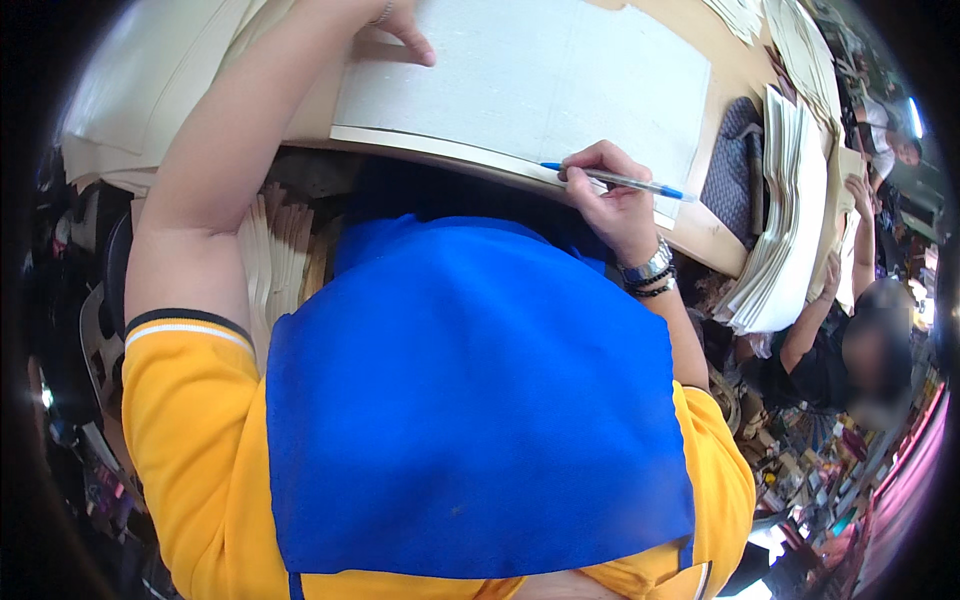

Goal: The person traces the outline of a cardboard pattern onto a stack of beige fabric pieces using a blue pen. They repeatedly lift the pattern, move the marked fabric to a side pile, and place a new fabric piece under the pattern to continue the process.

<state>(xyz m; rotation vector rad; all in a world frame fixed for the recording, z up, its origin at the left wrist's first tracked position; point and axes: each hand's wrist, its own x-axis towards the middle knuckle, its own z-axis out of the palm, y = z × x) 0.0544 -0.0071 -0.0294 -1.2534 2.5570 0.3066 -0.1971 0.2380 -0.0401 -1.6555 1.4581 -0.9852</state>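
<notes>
A large white sheet (540, 80) lies flat on the table in front of me. My right hand (615, 195) is closed round a ballpoint pen (640, 184) with a clear barrel and blue ends. The pen's tip is beside the sheet's near edge. My left hand (405, 30) rests at the sheet's far left, one digit stretched out over its surface. The upper picture edge cuts off the rest of that hand. Nothing shows in its visible part.
Right of the sheet lie a dark patterned pad (732, 165), a dark handle (755, 175) and a layered stack of pale sheets (780, 220). More sheets (150, 90) cover the left side. A co-worker (820, 350) reaches toward papers at the far right.
</notes>
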